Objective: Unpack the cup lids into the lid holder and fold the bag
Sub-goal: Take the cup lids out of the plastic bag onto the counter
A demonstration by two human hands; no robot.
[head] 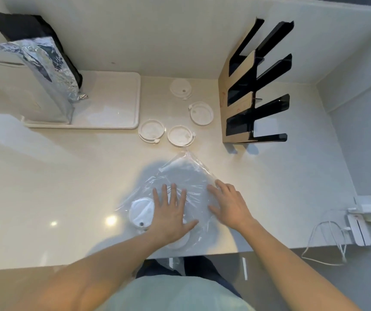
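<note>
A clear plastic bag (186, 173) lies flat on the counter near its front edge. My left hand (171, 212) presses on it with fingers spread. My right hand (229, 203) rests flat on the bag's right side. White lids (141, 212) are still inside the bag at its near left, partly under my left hand. Several loose white cup lids (201, 113) lie on the counter beyond the bag. The black lid holder (258, 86), with a brown cardboard side, stands at the back right; its slots hold no lids.
A white tray (117, 104) at the back left carries a silver foil bag (45, 75). White cables and a charger (357, 212) lie at the right, by the counter's edge. Walls close off the back and right.
</note>
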